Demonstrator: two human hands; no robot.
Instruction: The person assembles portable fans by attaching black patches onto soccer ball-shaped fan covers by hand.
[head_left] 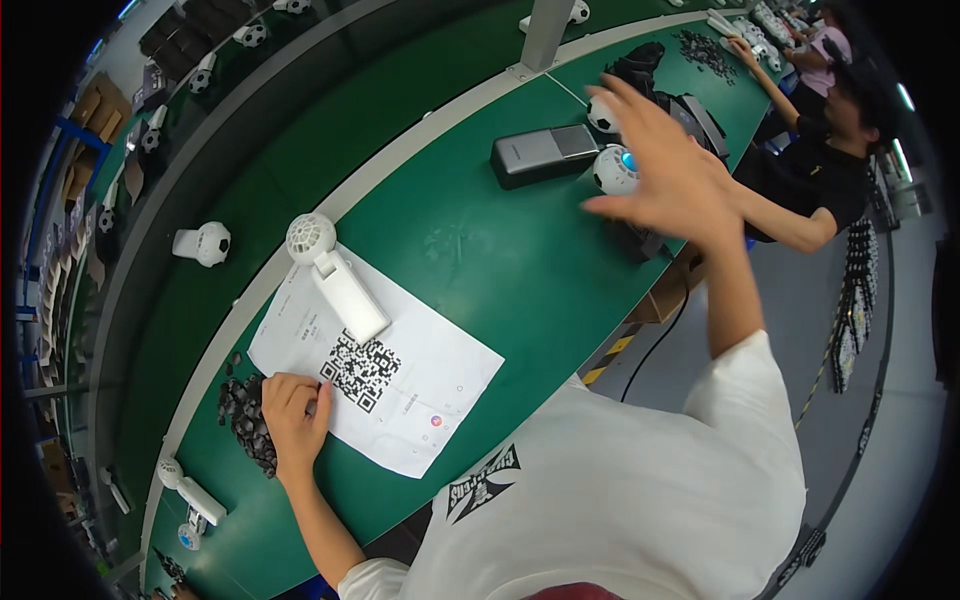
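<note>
My left hand [295,425] rests at the paper's edge, beside a pile of small black pieces [245,418]. Its fingers are curled in; whatever they may hold is hidden. Fingers spread, my right hand [672,170] hovers at the far right, slightly blurred. Just behind its fingers is a white football-patterned ball [612,172] with a blue light; a second such ball [602,115] is partly covered. A white handheld fan [345,290] with a round grille head lies across the white sheet of paper [460,370], which bears a large square code.
A grey box-shaped device [543,155] lies on the green table [430,235]. Another white fan [192,492] is at the lower left. Beyond the pale rail, a dark green belt carries a football-headed fan [203,243]. A co-worker's forearm [785,215] reaches in behind my right hand.
</note>
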